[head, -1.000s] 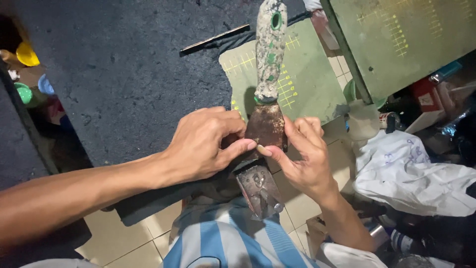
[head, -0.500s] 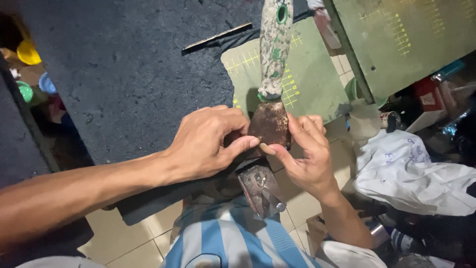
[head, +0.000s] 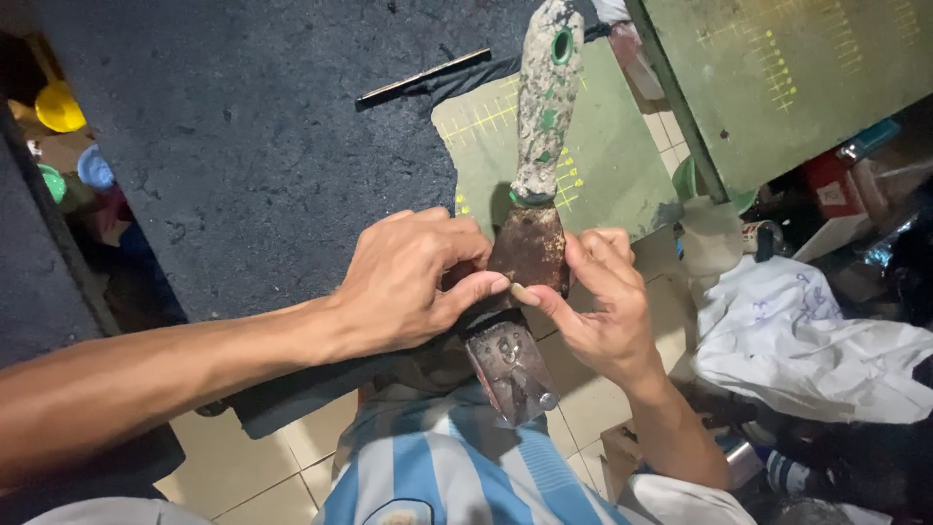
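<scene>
A putty knife [head: 533,233] with a rusty brown blade and a paint-spattered pale handle lies across the edge of a dark felt-covered board [head: 262,156], handle pointing away from me. My left hand [head: 413,282] presses down beside the blade from the left, thumb reaching to the blade's near edge. My right hand [head: 598,301] pinches the blade's right side with thumb and fingers. Just below both hands, a small dark metal-looking piece [head: 510,365] sticks out toward my striped shirt. What lies under the blade is hidden.
A green cutting mat [head: 612,165] lies under the knife handle, with a second green panel [head: 797,68] at upper right. A thin dark rod [head: 423,76] rests on the felt. Crumpled white cloth [head: 797,340] and clutter sit at right, coloured containers [head: 58,107] at left.
The putty knife's handle has swung slightly to the right and farther up the view. Both hands stay pressed at the blade, almost unmoved.
</scene>
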